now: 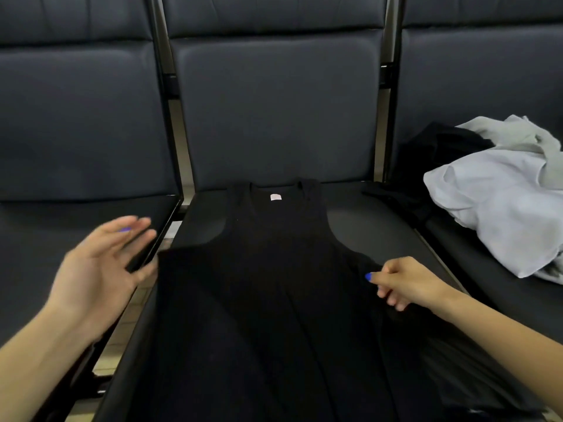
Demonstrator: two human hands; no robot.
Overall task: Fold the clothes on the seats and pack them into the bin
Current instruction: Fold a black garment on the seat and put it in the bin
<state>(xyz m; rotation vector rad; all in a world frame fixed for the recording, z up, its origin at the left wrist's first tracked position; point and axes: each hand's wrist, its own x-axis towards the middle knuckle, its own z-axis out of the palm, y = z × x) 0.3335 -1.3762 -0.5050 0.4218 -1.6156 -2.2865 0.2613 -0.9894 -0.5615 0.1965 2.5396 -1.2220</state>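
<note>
Tank top (268, 284) hem cut off | right hand (405, 284) grip pinching its edge | left hand (100, 263) spread, blurred

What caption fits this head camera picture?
Black tank top spread flat on the middle seat; right hand pinches its edge, left hand open.

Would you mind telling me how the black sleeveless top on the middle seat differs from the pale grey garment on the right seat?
The black sleeveless top lies spread flat, neck toward the backrest; the pale grey garment sits crumpled in a heap. The right hand pinches the top's edge, while nothing touches the grey one. The top lies alone; the grey one is piled with other clothes. Both are still unfolded on dark padded seats.
</note>
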